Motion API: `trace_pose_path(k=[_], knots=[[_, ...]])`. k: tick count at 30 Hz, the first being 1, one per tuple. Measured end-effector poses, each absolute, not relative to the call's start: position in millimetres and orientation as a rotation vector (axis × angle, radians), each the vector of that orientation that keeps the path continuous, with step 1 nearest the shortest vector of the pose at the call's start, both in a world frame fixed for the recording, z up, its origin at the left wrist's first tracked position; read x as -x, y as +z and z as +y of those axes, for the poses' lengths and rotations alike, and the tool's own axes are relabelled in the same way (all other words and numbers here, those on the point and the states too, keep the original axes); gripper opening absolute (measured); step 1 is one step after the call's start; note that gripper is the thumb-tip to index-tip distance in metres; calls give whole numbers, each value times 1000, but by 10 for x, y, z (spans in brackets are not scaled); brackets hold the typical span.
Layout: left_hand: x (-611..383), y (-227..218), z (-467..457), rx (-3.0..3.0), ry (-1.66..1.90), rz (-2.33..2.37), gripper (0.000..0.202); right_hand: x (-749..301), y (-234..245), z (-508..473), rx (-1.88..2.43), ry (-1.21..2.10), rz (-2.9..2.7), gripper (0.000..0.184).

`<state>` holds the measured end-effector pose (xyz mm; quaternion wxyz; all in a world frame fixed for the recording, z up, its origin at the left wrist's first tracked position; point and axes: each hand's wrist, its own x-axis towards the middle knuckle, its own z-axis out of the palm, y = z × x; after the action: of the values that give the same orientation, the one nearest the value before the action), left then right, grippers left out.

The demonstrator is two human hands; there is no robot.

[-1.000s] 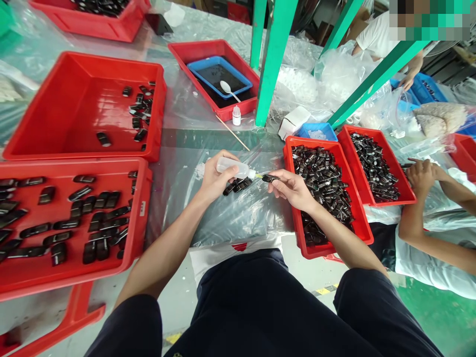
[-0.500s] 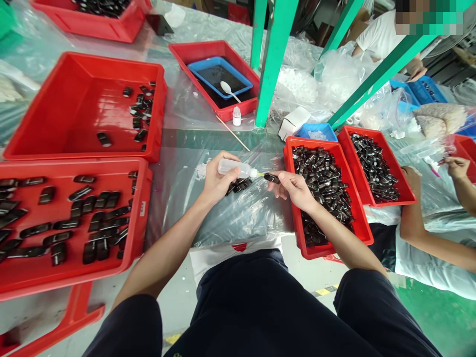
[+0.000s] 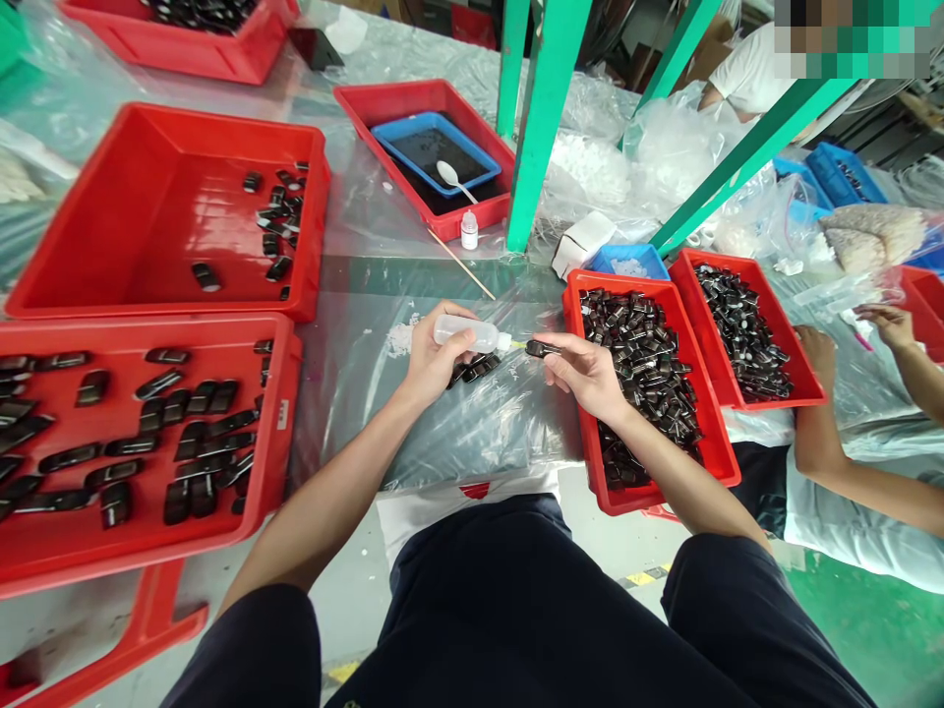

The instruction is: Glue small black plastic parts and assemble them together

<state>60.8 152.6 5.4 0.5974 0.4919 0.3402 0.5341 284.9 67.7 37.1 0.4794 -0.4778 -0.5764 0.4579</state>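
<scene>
Seated at the table, both hands raised just above the clear plastic sheet (image 3: 442, 433).

Step in hand, as I read it: dosing one part from a squeeze bottle. The left hand (image 3: 432, 359) holds the small translucent bottle (image 3: 466, 333) lying sideways, nozzle pointing right. The right hand (image 3: 586, 374) presents one black piece (image 3: 542, 348) end-on to the nozzle tip. Tip and piece look touching or just short of it; too small to tell which.

Fingers:
- Left fingers (image 3: 458, 343) curled closed round the bottle body, thumb on top. Whether they are squeezing cannot be told.
- Right fingertips (image 3: 559, 345) pinched narrow on the near end of the black piece, thumb and forefinger; the other fingers loosely curled below.

Where the piece is: in the air between the two hands, above the sheet, just left of the red tray (image 3: 573, 329) heaped with black parts (image 3: 641, 364).

Nearby: a small heap of like pieces (image 3: 476, 367) lies on the sheet under the bottle. A second red tray (image 3: 284, 413) at left holds black pieces spread in a loose single layer.

Judgement on the next move: it calls for a steady nozzle held on the piece's end and only a light squeeze, with the right pinch kept clear of the tip.

A co-worker's hand (image 3: 889, 324) is at work far right, well apart.
</scene>
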Motion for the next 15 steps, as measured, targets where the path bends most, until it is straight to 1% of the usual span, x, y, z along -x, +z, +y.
trace_pose_path(k=[9,15], knots=[[-584,42,1549,-1149,1220,750,38,-2835,377,668,1162,1112,-1411,47],[-577,20,1572,-1190,1241,745,39,-2832,396,663,1201,1113,-1418,52]])
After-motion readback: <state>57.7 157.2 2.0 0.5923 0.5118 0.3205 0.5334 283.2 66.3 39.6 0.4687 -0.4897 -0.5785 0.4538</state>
